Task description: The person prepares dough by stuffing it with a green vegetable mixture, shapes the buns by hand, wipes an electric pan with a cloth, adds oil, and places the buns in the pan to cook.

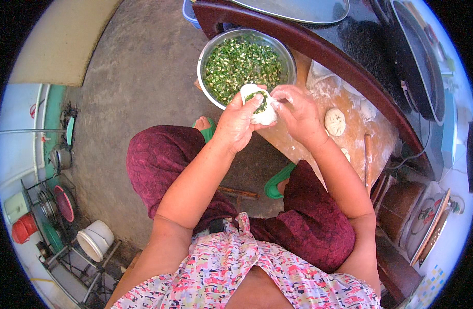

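Note:
My left hand [236, 121] cups a round dough wrapper [264, 117] with chopped green filling in its middle, the thumb pressing on the filling. At the wrapper's right edge, the fingers of my right hand [300, 112] pinch the dough, which is gathered in small folds there. Just beyond both hands stands a steel bowl [289, 71] holding a chopped green and pale filling [240, 63]. To the right, a floured wooden board [379, 133] carries a flattened dough piece [335, 122], another partly hidden behind my right forearm, and a thin rolling pin [368, 158].
A dark counter with a red-brown edge [337, 63] overhangs the board, with a large black pan [418, 58] on it. Low at left are a metal rack [66, 251], a white bucket [95, 240] and a pot [61, 157]. Green slippers [277, 181] are on my feet.

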`<state>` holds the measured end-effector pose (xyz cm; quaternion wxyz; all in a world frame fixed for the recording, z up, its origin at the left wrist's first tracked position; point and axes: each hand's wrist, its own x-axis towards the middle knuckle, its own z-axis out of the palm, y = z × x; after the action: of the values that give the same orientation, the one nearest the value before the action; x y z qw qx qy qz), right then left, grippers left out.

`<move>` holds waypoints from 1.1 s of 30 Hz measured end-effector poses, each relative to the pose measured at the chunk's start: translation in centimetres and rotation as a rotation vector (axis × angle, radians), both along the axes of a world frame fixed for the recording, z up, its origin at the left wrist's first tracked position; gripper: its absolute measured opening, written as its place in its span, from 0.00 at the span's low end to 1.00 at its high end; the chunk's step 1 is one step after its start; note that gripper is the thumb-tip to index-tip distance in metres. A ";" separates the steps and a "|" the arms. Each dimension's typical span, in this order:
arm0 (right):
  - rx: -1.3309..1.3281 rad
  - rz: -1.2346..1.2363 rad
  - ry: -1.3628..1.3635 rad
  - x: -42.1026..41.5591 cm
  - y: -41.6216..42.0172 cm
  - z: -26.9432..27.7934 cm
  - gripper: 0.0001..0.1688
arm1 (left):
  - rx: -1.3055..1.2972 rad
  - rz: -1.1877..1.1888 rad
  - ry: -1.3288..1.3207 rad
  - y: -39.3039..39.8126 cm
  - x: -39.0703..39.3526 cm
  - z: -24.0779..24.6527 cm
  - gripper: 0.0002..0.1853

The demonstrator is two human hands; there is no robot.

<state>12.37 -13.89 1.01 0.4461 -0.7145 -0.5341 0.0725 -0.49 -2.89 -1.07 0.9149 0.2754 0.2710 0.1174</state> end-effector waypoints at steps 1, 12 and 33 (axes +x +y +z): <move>-0.021 -0.004 0.012 -0.3 -0.1 0.2 0.07 | 0.014 -0.003 -0.013 0.0 0.0 0.0 0.14; -0.026 -0.076 0.153 -0.3 -0.3 0.5 0.11 | 0.048 -0.019 -0.122 0.3 0.2 0.7 0.18; 0.013 -0.167 0.266 -0.9 -0.3 2.3 0.08 | -0.002 -0.058 -0.035 0.8 0.1 0.5 0.20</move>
<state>11.51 -14.23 3.35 0.5219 -0.7376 -0.4096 0.1257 -0.42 -2.10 -0.59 0.9228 0.2799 0.2470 0.0955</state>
